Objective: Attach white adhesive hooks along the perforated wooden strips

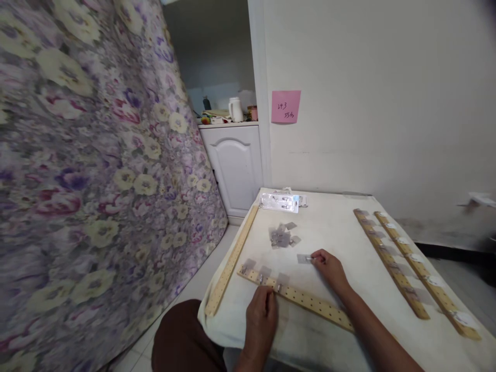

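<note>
A perforated wooden strip (310, 302) lies across the near part of a white-covered table (341, 248). Three small clear hook pads sit along its left end (260, 273). My left hand (260, 316) rests on the strip with its fingers curled against a pad's metal hook at about the third hole group. My right hand (329, 268) reaches forward and pinches a single clear hook pad (304, 259) lying on the cloth. A loose heap of the same clear pads (282, 235) lies just beyond it.
Another wooden strip (232, 261) runs along the table's left edge. Two more strips with pads (406, 263) lie at the right. A clear blister pack (279, 201) sits at the far edge. A floral cloth (85, 170) hangs at left, beside a white cabinet (236, 170). A pink note (285, 106) is on the wall.
</note>
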Demonstrator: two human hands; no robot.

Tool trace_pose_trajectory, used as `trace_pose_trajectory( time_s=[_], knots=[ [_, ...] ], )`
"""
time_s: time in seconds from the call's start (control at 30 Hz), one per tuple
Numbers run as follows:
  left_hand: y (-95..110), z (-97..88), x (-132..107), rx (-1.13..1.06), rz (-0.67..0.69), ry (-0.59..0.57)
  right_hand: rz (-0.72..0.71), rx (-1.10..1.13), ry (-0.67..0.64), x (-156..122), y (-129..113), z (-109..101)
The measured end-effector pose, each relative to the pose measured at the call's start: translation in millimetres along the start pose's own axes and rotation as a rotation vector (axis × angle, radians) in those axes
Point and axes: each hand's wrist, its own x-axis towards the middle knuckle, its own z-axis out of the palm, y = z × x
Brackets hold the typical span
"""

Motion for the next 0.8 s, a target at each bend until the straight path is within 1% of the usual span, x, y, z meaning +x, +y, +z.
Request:
trace_pose_trajectory(
  time_s=[0.13, 0.27, 0.37, 0.5, 0.6, 0.7, 0.8],
  knots=[
    [0.5, -1.4, -0.4, 0.001, -0.002, -0.004, -0.001, -0.035, 0.024, -2.1, -9.1, -0.1],
    [1.1, -3.2, -2.7, -0.039, -0.003, -0.006, -0.086, -0.015, 0.060, -10.4, -20.5, -2.5],
    [3.3, -4.1, -9.3, -0.068, -0.016, -0.023, -0.113, 0.048, 0.048, -24.7, -28.3, -4.9],
    [12.9, -2.3, -20.3, -0.126, -0.059, -0.071, -0.078, 0.202, 0.027, -51.8, -36.0, -6.0],
    [27.0, 2.4, -23.9, -0.220, -0.100, -0.129, -0.038, 0.310, -0.008, -72.8, -41.5, -4.5],
    [41.0, 11.6, -23.1, -0.352, -0.155, -0.191, -0.026, 0.387, -0.036, -91.6, -49.2, -1.8],
    [47.1, 24.6, -20.2, -0.533, -0.312, -0.230, -0.032, 0.451, -0.070, -107.2, -58.3, 1.5]
  ],
)
